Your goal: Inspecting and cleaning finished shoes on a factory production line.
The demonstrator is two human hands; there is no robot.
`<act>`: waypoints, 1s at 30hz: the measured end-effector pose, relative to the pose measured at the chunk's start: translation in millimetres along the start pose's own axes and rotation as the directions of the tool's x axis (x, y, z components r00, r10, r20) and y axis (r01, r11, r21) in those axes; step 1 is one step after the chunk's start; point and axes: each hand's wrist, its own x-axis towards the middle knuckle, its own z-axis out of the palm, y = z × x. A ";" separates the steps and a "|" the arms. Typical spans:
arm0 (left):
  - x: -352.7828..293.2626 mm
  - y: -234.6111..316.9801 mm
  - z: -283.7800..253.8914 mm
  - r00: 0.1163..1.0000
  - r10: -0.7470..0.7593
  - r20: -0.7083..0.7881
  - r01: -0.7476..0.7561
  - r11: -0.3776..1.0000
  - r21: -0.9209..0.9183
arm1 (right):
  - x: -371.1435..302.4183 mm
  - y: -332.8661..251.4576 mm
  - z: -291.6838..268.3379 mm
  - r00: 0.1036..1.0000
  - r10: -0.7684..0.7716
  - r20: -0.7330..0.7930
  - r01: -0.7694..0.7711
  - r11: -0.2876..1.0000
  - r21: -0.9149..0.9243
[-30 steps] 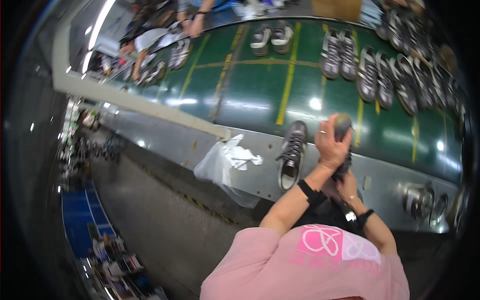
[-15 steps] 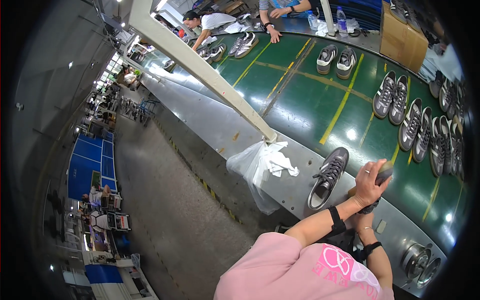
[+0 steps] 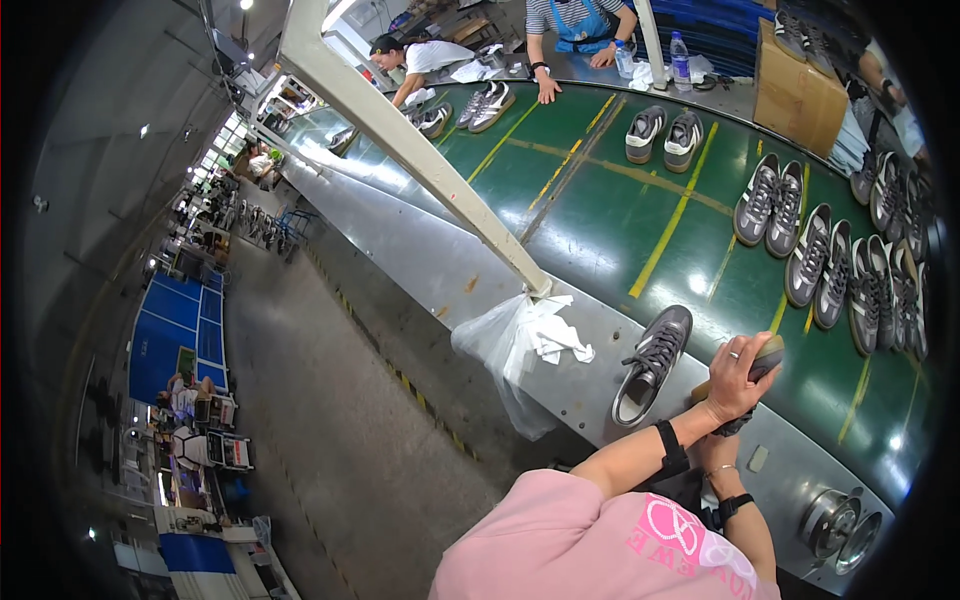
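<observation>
Both my hands are around a dark grey sneaker [image 3: 768, 362] with a gum-coloured sole, held over the bench edge. My left hand [image 3: 736, 384], with a ring on it, grips it from above, and the toe sticks out past the fingers. Below it, my right hand [image 3: 716, 452] is closed on the shoe's underside; its fingers are mostly hidden by the left hand and the shoe. Dark laces show between the hands. To their left, a second grey sneaker [image 3: 655, 362] stands on the metal bench [image 3: 600, 385], its toe overlapping the belt.
A green conveyor belt [image 3: 590, 225] carries several pairs of grey sneakers [image 3: 757, 205]. A slanted white post [image 3: 420, 150] rises from the bench, with a plastic bag [image 3: 500, 350] hanging at its foot. Round metal tins [image 3: 830, 525] sit lower right. People work across the belt.
The belt and its sneakers have shifted slightly left. The whole view has moved a little. My hands keep their hold on the sneaker. Another person's arm now shows at the upper right.
</observation>
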 end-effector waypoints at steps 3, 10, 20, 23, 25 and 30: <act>1.2 -1.7 -3.6 1.000 -0.012 -0.017 0.012 1.000 -0.010 | -15.9 11.1 -29.3 0.868 0.100 0.486 0.093 0.929 -0.359; 18.4 -2.1 -4.6 0.997 -0.082 0.015 0.082 0.997 -0.007 | -59.4 43.1 -83.0 0.985 -0.073 0.155 0.070 0.997 0.028; 3.9 -90.3 44.0 0.647 -0.461 0.607 0.489 0.862 0.134 | -68.7 110.9 -131.2 0.915 0.329 -0.233 -0.263 0.925 0.273; -10.4 -109.6 46.7 0.374 -0.457 0.807 0.206 0.889 0.409 | -61.8 112.0 -131.5 0.920 0.336 -0.200 -0.292 0.931 0.220; -8.0 -127.5 51.5 0.269 -0.432 0.861 0.130 0.902 0.412 | -59.7 111.6 -127.6 0.929 0.329 -0.168 -0.284 0.927 0.243; 26.3 -179.4 47.5 0.388 -0.518 0.762 -0.071 0.808 0.585 | -48.1 102.7 -125.9 0.935 0.327 -0.135 -0.294 0.931 0.218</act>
